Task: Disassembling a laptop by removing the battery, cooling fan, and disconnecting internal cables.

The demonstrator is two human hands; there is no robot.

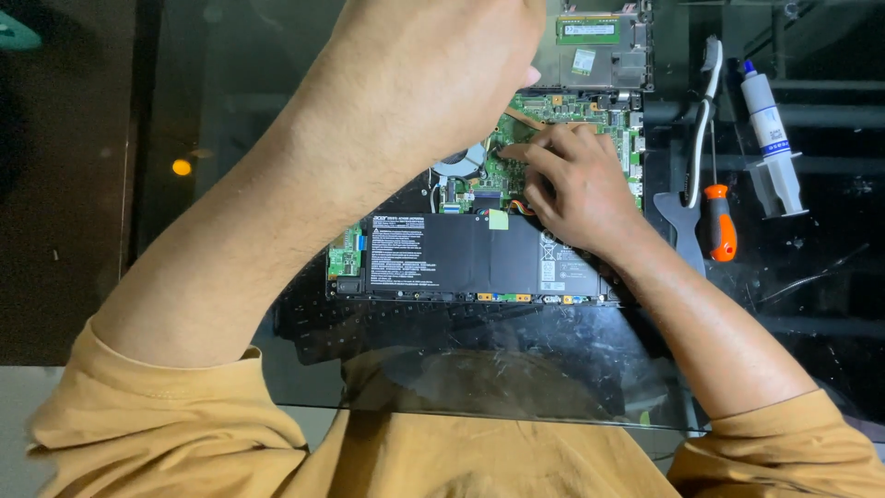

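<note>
An opened laptop (599, 277) lies bottom up on a glass table, showing a green circuit board (613, 115) and a flat black battery (442, 254). My right hand (581, 189) rests on the board with its fingers curled and the tips pressed together near the board's middle. What they pinch is hidden. My left hand (442, 65) is raised close to the camera, loosely closed, above the board's upper part. A thin tan strip (525, 116) shows between the two hands; I cannot tell which hand holds it.
Right of the laptop lie an orange-handled screwdriver (721, 221), a grey flat pry tool (678, 226), a white curved tool (705, 101) and a white syringe (770, 129). A round fan (461, 164) sits left of the board. The glass edge (516, 417) runs near my chest.
</note>
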